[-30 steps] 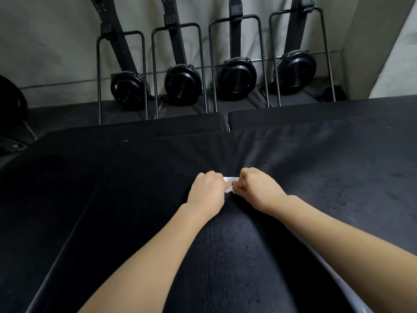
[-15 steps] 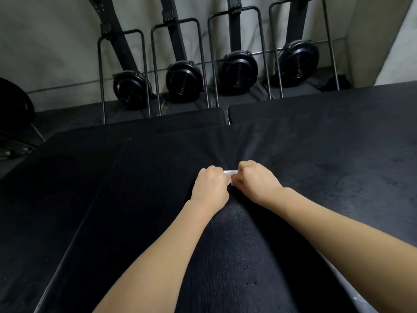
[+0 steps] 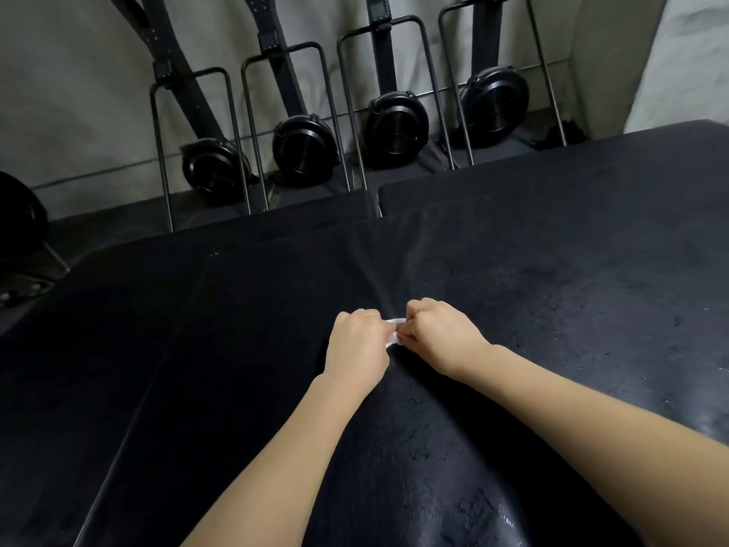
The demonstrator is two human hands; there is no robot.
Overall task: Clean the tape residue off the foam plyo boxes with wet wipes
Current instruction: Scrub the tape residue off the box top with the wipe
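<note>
Left hand: my left hand (image 3: 357,345) is curled into a fist, pinching one end of the wet wipe (image 3: 394,329); it sits at about 9 o'clock of the wipe, as it did a second ago.
Right hand: my right hand (image 3: 440,333) is fisted too, gripping the other end from 3 o'clock, knuckles almost touching the left.
Wipe: a small white twist shows between the fists and low against the box top; a bit more of it hangs under my left thumb than half a second ago, so I judge I am bunching or refolding it, not scrubbing.
Box top: the foam plyo box (image 3: 552,309) under my hands shows pale specks and a wet sheen from 3 to 5 o'clock; residue looks unfinished.
Change: my hands barely shifted; only my head tipped.
Far, 12 o'clock: rowing machines (image 3: 396,130) stand upright against the wall.
</note>
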